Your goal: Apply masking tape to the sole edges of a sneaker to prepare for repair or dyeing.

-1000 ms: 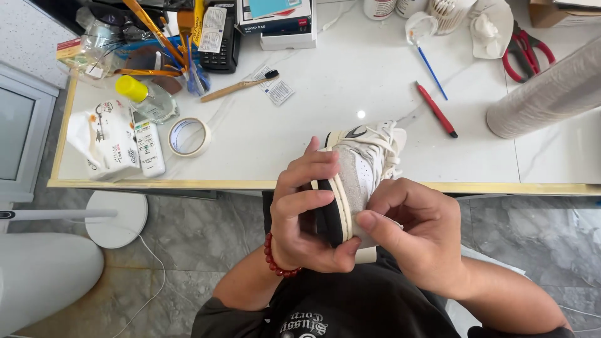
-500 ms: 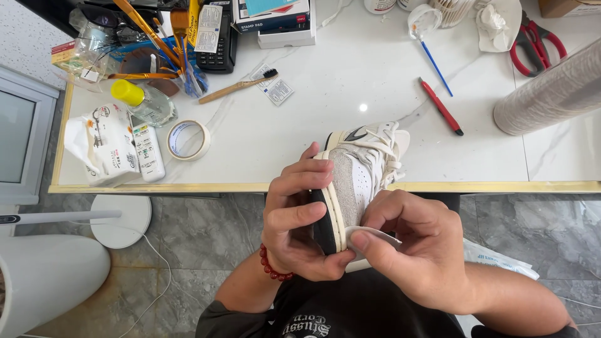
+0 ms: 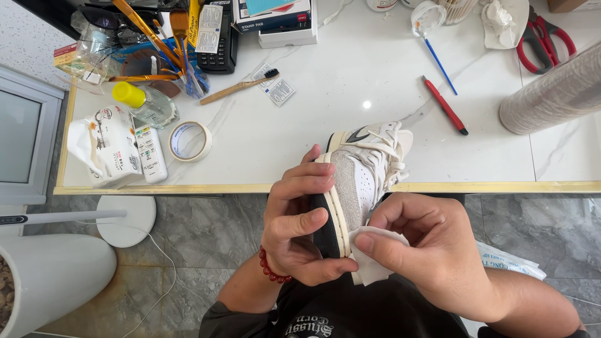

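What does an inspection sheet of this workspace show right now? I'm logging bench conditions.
Surface: white marble-look table with a wood edge.
Job's things: sneaker held on edge; white wipe against its sole.
Clutter: tape roll, toothbrush, red pen, scissors, film roll.
Grips: left hand clasps the sneaker; right hand pinches the wipe.
Cables: white cord on the floor.
Surroundings: grey tile floor.

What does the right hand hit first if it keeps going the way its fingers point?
The right hand points left with a white wipe pinched in its fingertips. First in line is the sneaker, probably its pale sole edge; the wipe seems already against it.
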